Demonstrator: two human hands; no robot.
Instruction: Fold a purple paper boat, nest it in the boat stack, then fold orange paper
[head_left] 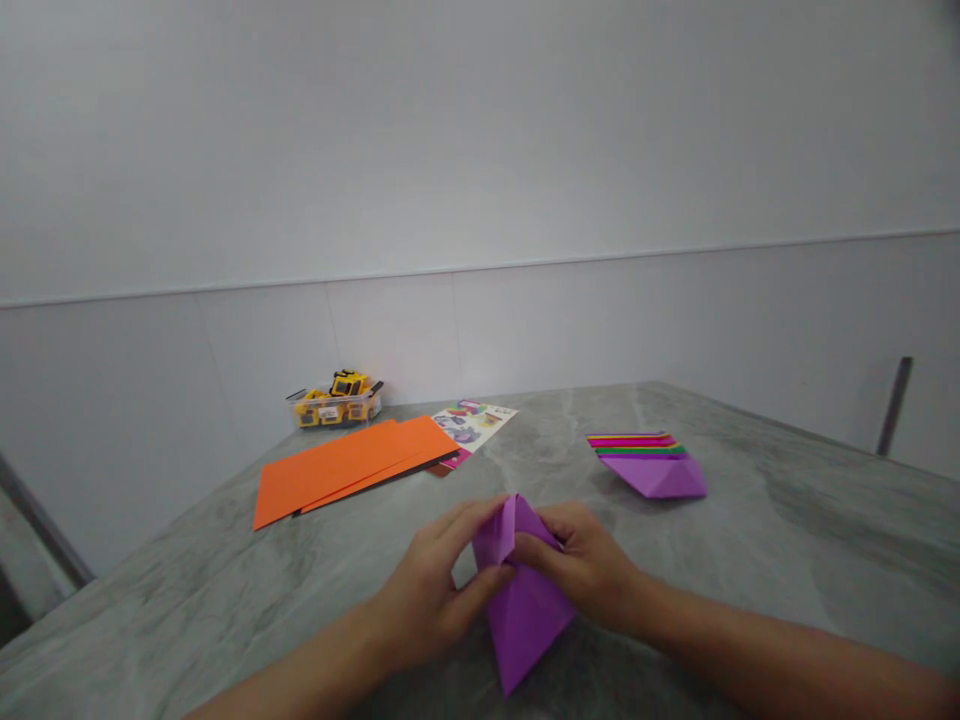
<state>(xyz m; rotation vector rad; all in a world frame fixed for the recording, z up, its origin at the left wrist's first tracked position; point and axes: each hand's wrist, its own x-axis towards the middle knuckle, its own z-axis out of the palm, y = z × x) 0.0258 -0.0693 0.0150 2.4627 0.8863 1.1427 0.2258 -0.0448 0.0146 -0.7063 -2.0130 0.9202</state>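
A folded sheet of purple paper is held up just above the grey table, with one pointed corner hanging down toward me. My left hand pinches its left edge between thumb and fingers. On the other side, my right hand grips the paper, its thumb pressed on the front face near a raised fold. Parts of the fingers behind the paper are hidden. Beyond my right hand lies another folded purple paper with a fan of coloured layers along its top.
Orange sheets lie at the left on the marbled table. A printed sticker sheet sits partly beneath them. At the back left, a clear plastic box holds yellow toy vehicles. A white wall rises behind the table.
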